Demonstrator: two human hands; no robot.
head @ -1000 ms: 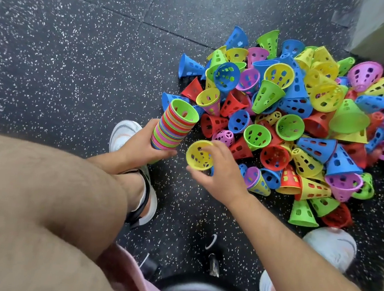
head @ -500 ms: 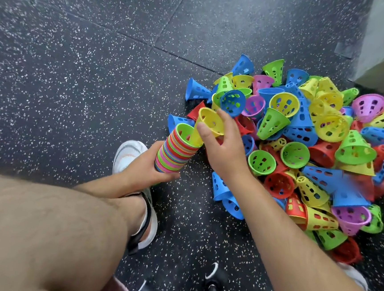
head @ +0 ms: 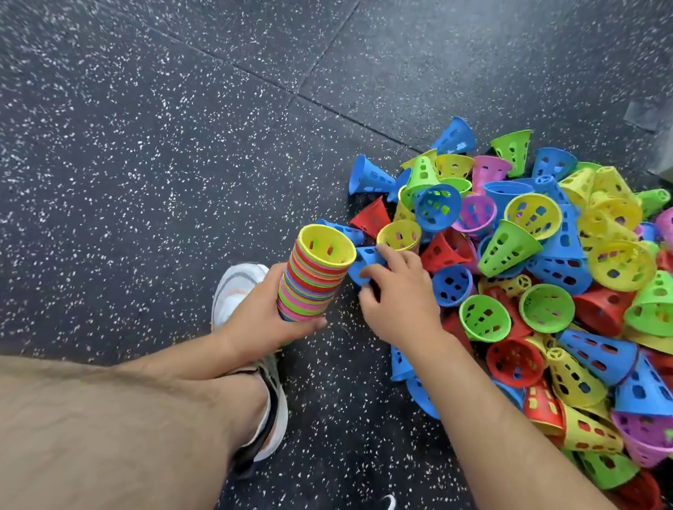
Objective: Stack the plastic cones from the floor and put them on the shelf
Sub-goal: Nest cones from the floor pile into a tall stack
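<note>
Your left hand grips the tilted stack, a yellow cone topmost, beside your shoe, while your right hand curls its fingers round a blue cone at the near edge of the pile on the floor.

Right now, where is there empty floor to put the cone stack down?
The speckled floor left of the stack and beyond the white shoe is bare. So is the strip between the forearms. Right of the stack is crowded: the right hand grips a blue cone at the cone pile's edge.
</note>
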